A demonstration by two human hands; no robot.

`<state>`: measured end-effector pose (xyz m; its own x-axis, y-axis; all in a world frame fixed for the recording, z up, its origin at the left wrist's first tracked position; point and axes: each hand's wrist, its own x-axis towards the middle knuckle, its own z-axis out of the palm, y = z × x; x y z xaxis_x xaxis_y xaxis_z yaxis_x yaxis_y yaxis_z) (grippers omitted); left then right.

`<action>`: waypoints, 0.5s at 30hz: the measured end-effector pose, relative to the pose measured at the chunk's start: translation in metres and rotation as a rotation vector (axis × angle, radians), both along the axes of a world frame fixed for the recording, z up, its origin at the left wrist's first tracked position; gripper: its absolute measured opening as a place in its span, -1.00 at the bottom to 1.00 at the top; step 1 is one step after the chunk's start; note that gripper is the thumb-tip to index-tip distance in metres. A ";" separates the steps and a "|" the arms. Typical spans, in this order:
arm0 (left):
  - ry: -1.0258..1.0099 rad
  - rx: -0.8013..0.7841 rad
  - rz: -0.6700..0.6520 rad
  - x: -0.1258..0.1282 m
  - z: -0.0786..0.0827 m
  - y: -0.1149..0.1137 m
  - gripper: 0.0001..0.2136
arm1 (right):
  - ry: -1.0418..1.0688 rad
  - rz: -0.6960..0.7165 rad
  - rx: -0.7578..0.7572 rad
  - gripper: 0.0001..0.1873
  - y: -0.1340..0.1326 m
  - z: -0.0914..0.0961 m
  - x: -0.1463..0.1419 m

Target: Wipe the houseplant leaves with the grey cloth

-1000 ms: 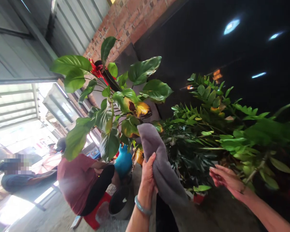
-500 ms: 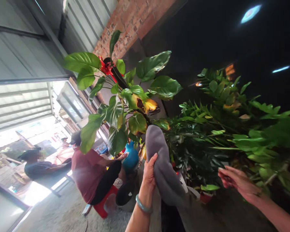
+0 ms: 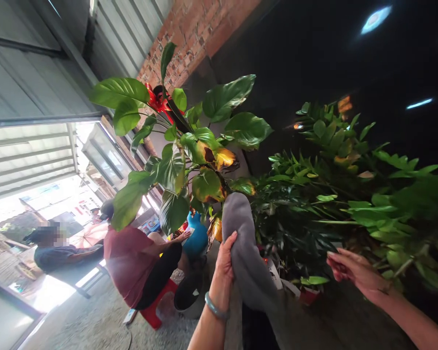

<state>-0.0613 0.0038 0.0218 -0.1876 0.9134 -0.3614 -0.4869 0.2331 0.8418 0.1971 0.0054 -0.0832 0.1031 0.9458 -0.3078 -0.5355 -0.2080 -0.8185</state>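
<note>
My left hand (image 3: 224, 265) grips a grey cloth (image 3: 244, 243) and holds it up in front of a large-leaved potted plant (image 3: 190, 146). The cloth's top end sits just below a yellowing leaf (image 3: 222, 158). A pale green bangle (image 3: 214, 308) circles my left wrist. My right hand (image 3: 350, 272) reaches out to the right with its fingers loosely curled and nothing visible in them, close to the stems of a bushy green plant (image 3: 350, 194).
A person in a red shirt (image 3: 127, 262) sits on a red stool (image 3: 155, 306) at lower left, beside a blue pot (image 3: 197, 238) and a dark pot (image 3: 186, 296). Another person (image 3: 58, 250) sits further left near the bright opening. A brick wall (image 3: 197, 34) rises behind.
The view has shifted, then nearly settled. My left hand keeps its hold on the cloth, and my right hand has drifted slightly right and lower.
</note>
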 end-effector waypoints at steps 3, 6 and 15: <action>0.036 -0.125 -0.082 0.012 -0.028 -0.002 -0.79 | 0.018 -0.028 0.011 -0.74 0.002 -0.005 -0.001; 0.105 -0.140 -0.301 0.016 -0.071 -0.025 -0.77 | -0.003 -0.012 0.041 -0.75 0.007 -0.015 0.005; 0.020 -0.191 -0.085 0.001 -0.035 -0.039 -0.77 | 0.086 0.371 0.112 -0.62 -0.053 0.060 -0.036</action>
<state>-0.0598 -0.0357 -0.0136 -0.1213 0.8416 -0.5262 -0.4420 0.4289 0.7879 0.1611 -0.0476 -0.0237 -0.2732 0.9423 -0.1934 -0.5082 -0.3121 -0.8027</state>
